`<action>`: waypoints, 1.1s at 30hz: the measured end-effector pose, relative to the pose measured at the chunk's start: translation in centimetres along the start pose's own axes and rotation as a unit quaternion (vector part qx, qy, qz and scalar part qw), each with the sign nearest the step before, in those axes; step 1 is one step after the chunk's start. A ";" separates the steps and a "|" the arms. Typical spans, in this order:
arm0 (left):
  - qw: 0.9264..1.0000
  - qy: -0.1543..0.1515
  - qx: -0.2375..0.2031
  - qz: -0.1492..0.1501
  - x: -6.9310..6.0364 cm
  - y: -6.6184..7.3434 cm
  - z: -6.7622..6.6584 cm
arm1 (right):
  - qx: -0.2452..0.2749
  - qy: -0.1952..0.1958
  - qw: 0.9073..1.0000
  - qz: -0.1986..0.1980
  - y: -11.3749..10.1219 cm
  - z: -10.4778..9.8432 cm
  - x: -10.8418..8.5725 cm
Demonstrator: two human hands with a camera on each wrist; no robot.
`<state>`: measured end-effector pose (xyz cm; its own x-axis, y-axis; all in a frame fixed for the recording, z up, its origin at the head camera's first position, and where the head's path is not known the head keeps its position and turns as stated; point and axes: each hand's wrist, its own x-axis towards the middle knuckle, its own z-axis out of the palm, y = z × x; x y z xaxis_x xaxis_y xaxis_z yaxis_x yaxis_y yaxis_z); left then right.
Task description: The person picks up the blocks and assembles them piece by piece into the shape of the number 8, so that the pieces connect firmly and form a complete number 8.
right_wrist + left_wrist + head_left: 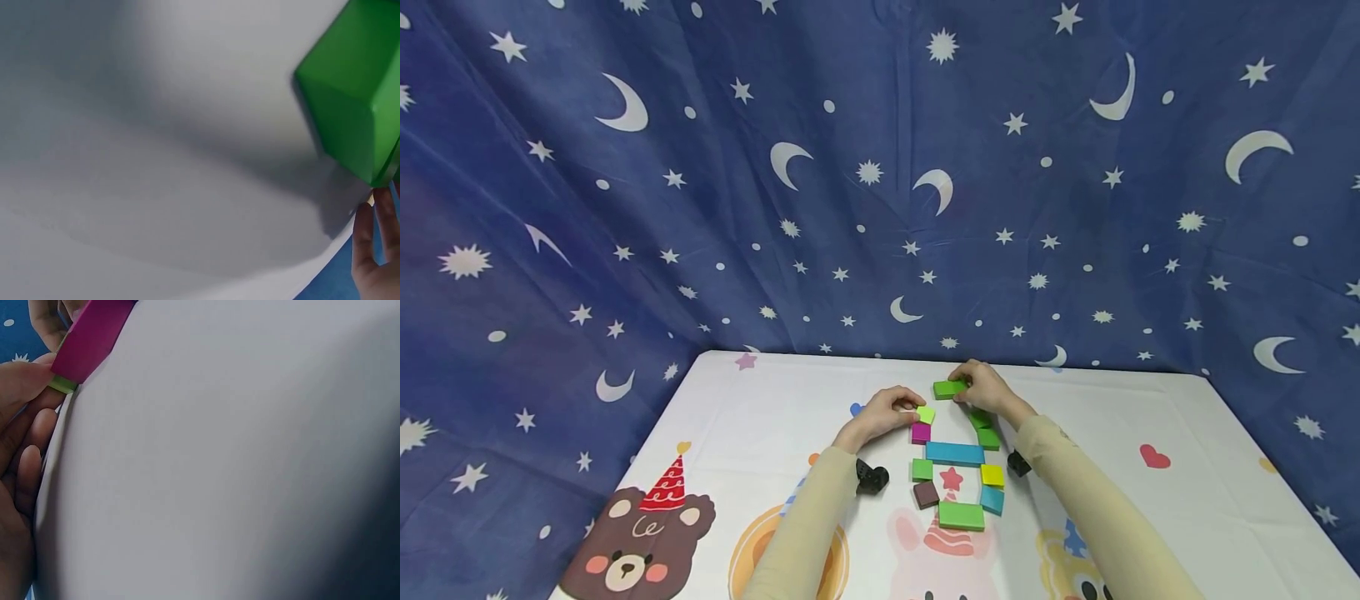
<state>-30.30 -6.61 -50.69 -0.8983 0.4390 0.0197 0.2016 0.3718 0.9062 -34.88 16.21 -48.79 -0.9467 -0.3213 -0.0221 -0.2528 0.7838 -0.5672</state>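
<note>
My left hand (886, 412) pinches a small lime-green block (927, 415) at the upper left of a ring of coloured blocks. Just below that block lies a magenta block (921, 433), large in the left wrist view. At the top of the ring, my right hand (989, 392) has thumb and fingers on a green block (945, 390), covering its right end. Two darker green blocks (988, 438) lie under the right wrist, one partly hidden. In the right wrist view, a green block (350, 94) fills the upper right, above some fingertips (362, 228).
A long blue block (955, 453) crosses the middle. Beneath it, a lower ring holds a green block (922, 470), brown block (927, 495), long green block (961, 516), teal block (992, 500) and yellow block (992, 476). The white printed tablecloth (1105, 433) meets a blue starry curtain (865, 208).
</note>
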 end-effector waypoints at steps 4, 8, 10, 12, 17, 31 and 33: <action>1.000 -0.014 -0.006 0.005 -1.0 1.8 -0.5 | 0.005 0.000 1.000 -0.001 -0.1 -0.1 -0.3; 1.000 -0.015 -0.005 0.008 -1.4 2.4 -0.7 | 0.007 -0.003 1.000 0.008 -0.1 -0.1 -0.5; 1.000 -0.012 -0.005 0.007 -1.4 2.4 -0.6 | 0.010 -0.005 1.000 0.014 0.0 -0.2 -0.7; 1.000 -0.008 -0.004 0.002 -1.1 1.7 -0.5 | 0.019 -0.007 1.000 0.016 0.0 -0.2 -0.9; 1.000 0.004 0.008 -0.010 0.4 -1.1 0.2 | 0.038 -0.010 0.999 0.013 -0.1 -0.1 -1.5; 1.000 0.006 0.022 -0.016 0.8 -1.5 0.2 | 0.036 -0.009 0.999 0.000 -0.3 0.2 -2.3; 1.000 0.005 0.020 -0.019 0.8 -1.4 0.3 | 0.035 -0.008 0.999 -0.004 -0.2 0.3 -2.4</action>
<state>-31.17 -6.60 -52.10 -0.9092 0.4163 -0.0094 0.1833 0.4203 0.8887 -32.51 16.61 -48.85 -0.9413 -0.3361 -0.0306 -0.2447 0.7423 -0.6238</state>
